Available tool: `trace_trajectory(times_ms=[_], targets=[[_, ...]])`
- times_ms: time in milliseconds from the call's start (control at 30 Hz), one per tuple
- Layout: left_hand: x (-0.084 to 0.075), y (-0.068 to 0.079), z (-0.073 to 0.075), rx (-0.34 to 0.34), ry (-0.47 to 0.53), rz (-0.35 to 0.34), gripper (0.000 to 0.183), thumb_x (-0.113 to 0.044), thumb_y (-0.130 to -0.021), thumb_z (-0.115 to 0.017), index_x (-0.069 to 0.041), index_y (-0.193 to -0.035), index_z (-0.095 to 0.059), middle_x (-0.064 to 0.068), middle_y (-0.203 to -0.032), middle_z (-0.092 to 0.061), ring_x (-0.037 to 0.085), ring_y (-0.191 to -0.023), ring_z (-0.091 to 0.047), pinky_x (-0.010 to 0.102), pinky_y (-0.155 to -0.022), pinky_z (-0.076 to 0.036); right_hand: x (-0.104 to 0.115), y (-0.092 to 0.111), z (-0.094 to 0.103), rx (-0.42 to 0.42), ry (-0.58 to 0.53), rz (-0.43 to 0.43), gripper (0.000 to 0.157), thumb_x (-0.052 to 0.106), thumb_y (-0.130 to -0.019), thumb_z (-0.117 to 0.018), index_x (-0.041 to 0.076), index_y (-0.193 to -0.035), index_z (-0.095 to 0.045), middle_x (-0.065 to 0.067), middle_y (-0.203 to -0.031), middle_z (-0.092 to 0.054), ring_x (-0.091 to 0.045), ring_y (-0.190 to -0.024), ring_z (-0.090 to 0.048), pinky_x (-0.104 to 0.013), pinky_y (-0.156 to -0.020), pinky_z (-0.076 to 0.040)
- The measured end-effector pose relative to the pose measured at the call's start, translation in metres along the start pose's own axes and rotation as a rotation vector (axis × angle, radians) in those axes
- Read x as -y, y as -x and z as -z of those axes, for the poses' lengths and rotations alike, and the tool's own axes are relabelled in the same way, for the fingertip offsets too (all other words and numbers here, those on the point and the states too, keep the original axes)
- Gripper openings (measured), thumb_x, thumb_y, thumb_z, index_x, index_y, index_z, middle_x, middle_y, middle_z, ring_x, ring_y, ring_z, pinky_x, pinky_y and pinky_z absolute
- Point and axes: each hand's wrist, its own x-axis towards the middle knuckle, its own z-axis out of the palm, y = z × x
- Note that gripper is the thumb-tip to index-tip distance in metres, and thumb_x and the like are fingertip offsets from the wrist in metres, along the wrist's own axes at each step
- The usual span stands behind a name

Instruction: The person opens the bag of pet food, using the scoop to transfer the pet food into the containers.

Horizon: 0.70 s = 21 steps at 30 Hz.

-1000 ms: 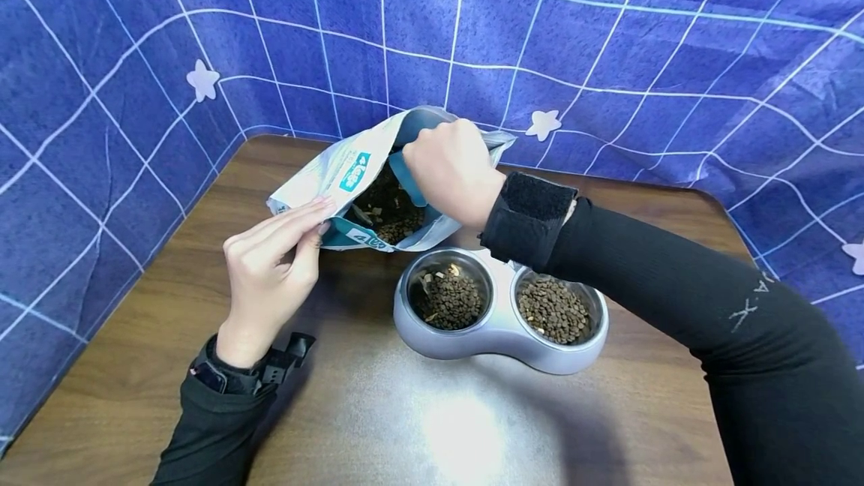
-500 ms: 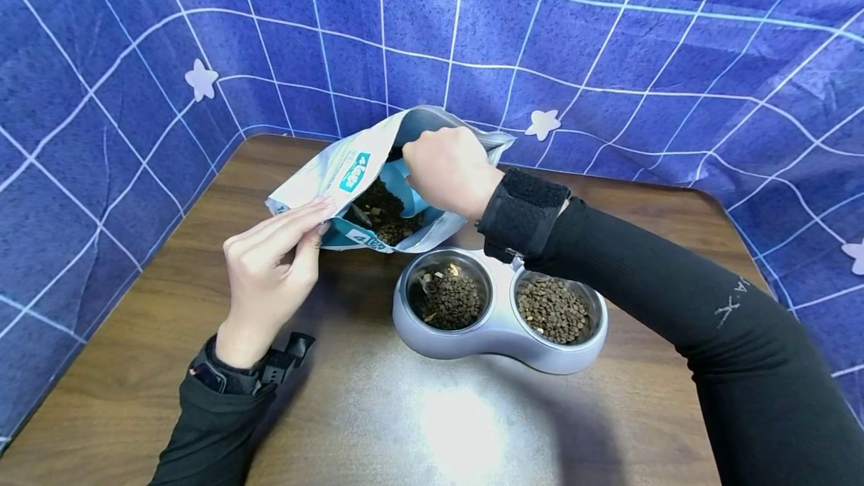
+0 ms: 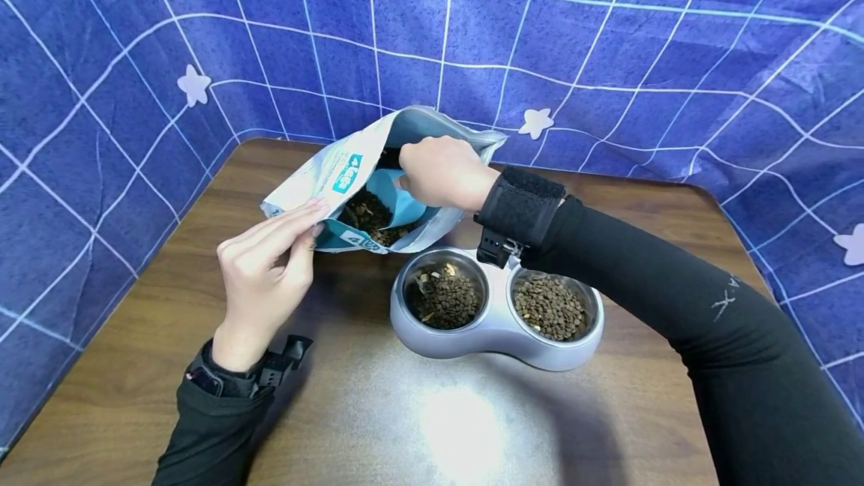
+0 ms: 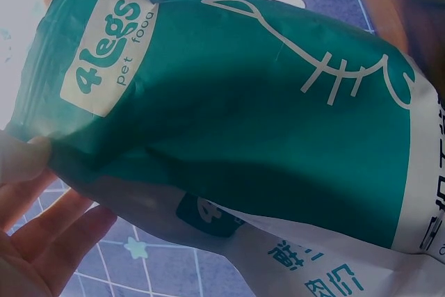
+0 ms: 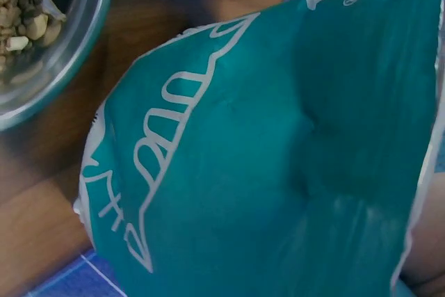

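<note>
A teal and white pet food bag [image 3: 307, 184] stands with its mouth spread, dark kibble [image 3: 363, 210] visible inside. At the bag's near left edge, my left hand [image 3: 263, 276] pinches the rim between thumb and fingers; the left wrist view shows those fingers [image 4: 66, 231] at the bag's corner. My right hand [image 3: 448, 172] is in the mouth of the bag, gripping a light blue scoop [image 3: 401, 207] whose lower part sits in the kibble. Its handle is hidden by the hand. In the right wrist view the bag's teal side [image 5: 278, 144] covers most of the scene.
Just in front of the bag sits a grey double feeder [image 3: 439, 343] with two metal bowls. Brown kibble with pale bits fills part of the left bowl [image 3: 448, 298] and the right bowl [image 3: 550, 306]. A blue cloth [image 3: 472, 36] hangs behind the wooden table [image 3: 351, 411].
My right hand has moved slightly down inside the bag's mouth, and the scoop has turned so more of it shows. My left hand keeps its hold on the rim.
</note>
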Motion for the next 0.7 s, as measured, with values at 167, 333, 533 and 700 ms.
trace_trajectory(times_ms=[167,333,533,700], targets=[[0.001,-0.001,0.002,0.0,-0.005,0.003,0.018,0.008,-0.079,-0.069,0.004,-0.095,-0.074,0.015,-0.097,-0.071,0.031,-0.09,-0.069,0.021,-0.09,-0.047,-0.003,0.0,0.002,0.028,-0.109,-0.026,0.025,0.028,-0.099,-0.051,0.01,-0.082,-0.056,-0.001,-0.066,-0.039,-0.018,-0.061,-0.043,-0.032,-0.06,-0.035],[0.001,-0.001,0.003,-0.001,-0.003,0.004,0.017,0.007,-0.079,-0.068,0.004,-0.095,-0.074,0.014,-0.097,-0.071,0.031,-0.09,-0.069,0.023,-0.09,-0.048,-0.002,-0.006,0.001,0.047,-0.234,-0.022,0.04,0.029,-0.1,-0.048,0.014,-0.063,-0.044,0.001,-0.056,-0.045,-0.014,-0.05,-0.045,-0.027,-0.057,-0.037],[0.002,0.0,0.003,0.008,-0.009,0.004,0.017,0.004,-0.081,-0.067,0.004,-0.097,-0.074,0.013,-0.099,-0.071,0.03,-0.091,-0.069,0.023,-0.09,-0.048,0.003,-0.013,-0.006,0.05,-0.316,-0.009,0.045,0.029,-0.101,-0.047,0.016,-0.058,-0.039,0.001,-0.052,-0.048,-0.013,-0.049,-0.051,-0.026,-0.056,-0.04],[0.001,0.0,0.002,-0.021,0.004,-0.008,0.014,0.004,-0.08,-0.066,0.004,-0.092,-0.074,0.014,-0.096,-0.072,0.032,-0.088,-0.069,0.023,-0.089,-0.048,0.001,-0.01,-0.008,0.025,-0.404,-0.027,0.05,0.03,-0.101,-0.047,0.016,-0.054,-0.038,0.0,-0.049,-0.05,-0.014,-0.05,-0.055,-0.026,-0.061,-0.044]])
